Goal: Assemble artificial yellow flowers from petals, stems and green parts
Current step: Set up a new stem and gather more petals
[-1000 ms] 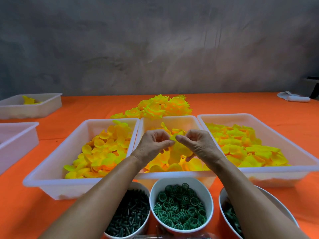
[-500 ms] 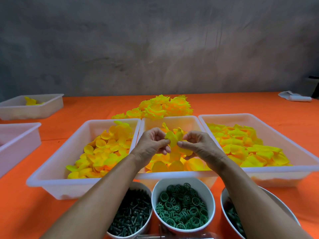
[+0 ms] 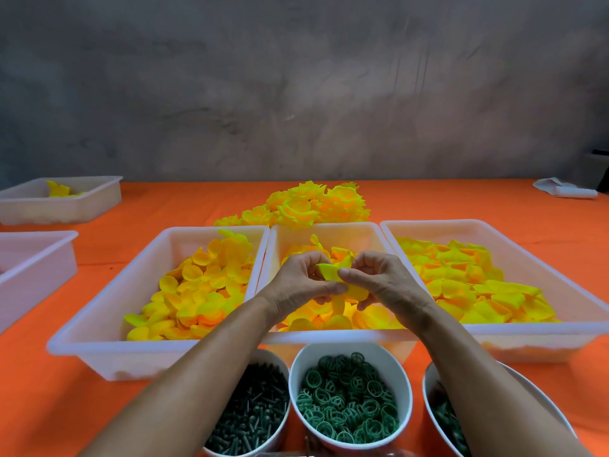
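Over the middle tray [image 3: 329, 336], our left hand [image 3: 298, 285] and right hand [image 3: 384, 282] both pinch one yellow petal [image 3: 329, 271] between curled fingers; we see no readable writing.

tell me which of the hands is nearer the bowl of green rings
Neither clearly: both hands, left and right, pinch a yellow petal over the middle tray, beyond the bowl of green rings, left slightly to its left, right slightly to its right.
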{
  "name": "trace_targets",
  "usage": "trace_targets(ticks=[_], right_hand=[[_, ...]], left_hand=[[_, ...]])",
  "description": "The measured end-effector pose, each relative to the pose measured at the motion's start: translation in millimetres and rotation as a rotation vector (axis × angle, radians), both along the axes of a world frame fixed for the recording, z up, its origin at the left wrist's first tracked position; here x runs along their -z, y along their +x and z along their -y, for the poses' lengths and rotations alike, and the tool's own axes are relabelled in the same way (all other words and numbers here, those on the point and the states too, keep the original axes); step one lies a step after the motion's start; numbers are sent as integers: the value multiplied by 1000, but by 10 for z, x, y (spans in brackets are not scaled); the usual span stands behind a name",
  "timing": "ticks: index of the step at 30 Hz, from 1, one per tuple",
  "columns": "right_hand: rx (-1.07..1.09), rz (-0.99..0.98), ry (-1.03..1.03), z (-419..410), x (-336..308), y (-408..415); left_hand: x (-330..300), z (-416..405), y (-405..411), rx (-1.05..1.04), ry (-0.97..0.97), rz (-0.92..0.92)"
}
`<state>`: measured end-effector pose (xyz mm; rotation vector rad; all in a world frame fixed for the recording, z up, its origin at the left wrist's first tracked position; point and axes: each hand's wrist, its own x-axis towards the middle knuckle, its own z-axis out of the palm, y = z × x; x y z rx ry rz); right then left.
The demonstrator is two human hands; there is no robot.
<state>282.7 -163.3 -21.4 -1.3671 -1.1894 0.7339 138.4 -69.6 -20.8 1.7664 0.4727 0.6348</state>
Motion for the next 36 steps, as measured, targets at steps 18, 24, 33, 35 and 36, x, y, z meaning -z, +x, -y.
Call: trace_targets(ticks=[18, 24, 33, 35, 36], right_hand=[[175, 234, -85, -31, 30, -18], [187, 419, -85, -62, 38, -28], [226, 590, -100, -28, -7, -89], [247, 673, -114, -22, -26, -123], [260, 708, -125, -22, -34, -135]], left_hand=[[72, -30, 60, -153, 417, -112], [78, 7, 56, -123, 522, -150], [62, -12, 58, -157, 478, -73], [77, -9, 62, -142, 469, -78], [81, -8, 62, -138, 466, -80]])
